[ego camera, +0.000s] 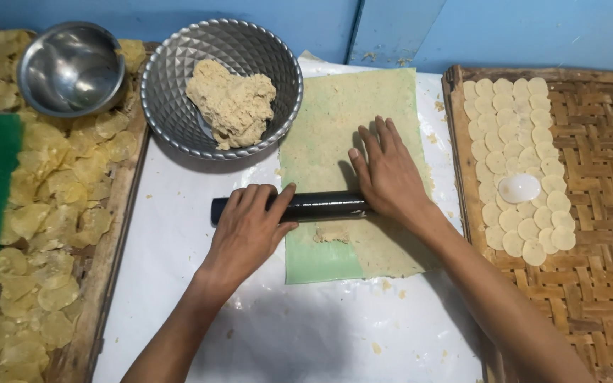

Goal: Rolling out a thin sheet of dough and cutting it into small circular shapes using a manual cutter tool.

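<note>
Dough sheet (pixel 349 128) mid-counter is being pressed by a black roller (pixel 313 206), pinned under both flat, open hands: left (pixel 246 230), right (pixel 388 174).

Soft, even daylight, faint shadows under the arms, sharp focus, glare on the steel bowl (pixel 71 67).
</note>
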